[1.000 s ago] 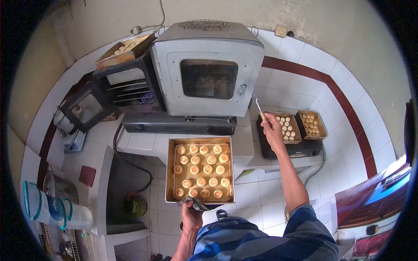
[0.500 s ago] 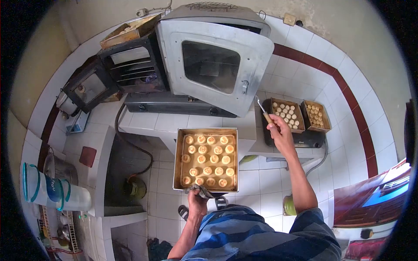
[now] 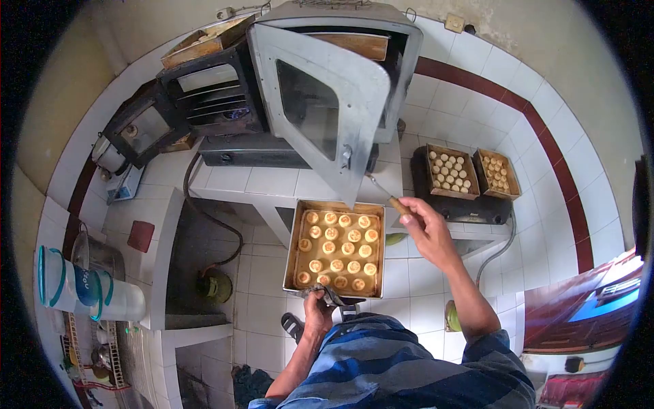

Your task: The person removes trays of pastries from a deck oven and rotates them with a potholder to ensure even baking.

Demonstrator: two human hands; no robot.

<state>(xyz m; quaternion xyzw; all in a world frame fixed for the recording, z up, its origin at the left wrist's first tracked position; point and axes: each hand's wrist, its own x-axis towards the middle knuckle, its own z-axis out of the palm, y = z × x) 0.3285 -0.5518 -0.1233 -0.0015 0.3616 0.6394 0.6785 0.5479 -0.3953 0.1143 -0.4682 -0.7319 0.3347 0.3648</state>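
Observation:
My left hand [image 3: 317, 311] grips the near edge of a metal baking tray [image 3: 298, 232] through a dark cloth; the tray carries several round golden cookies [image 3: 337, 246]. In my right hand [image 3: 424, 228] is a thin metal tool with a wooden handle [image 3: 391, 200], its tip reaching toward the latch of the grey oven door [image 3: 323, 102]. That door stands swung open to the left. Inside the grey oven [image 3: 402, 61] another tray [image 3: 354, 45] sits on the top shelf.
A black oven [image 3: 204, 95] with its door open stands at left, a tray of cookies on its top. Two trays of pale cookies [image 3: 451, 170] [image 3: 499, 172] rest on a stove at right. A gas hose and green cylinder [image 3: 216, 285] lie under the tiled counter.
The grey oven door has swung from shut to wide open, pulled by the tool in my right hand. My right hand moved down and left; the tray stayed in my left hand.

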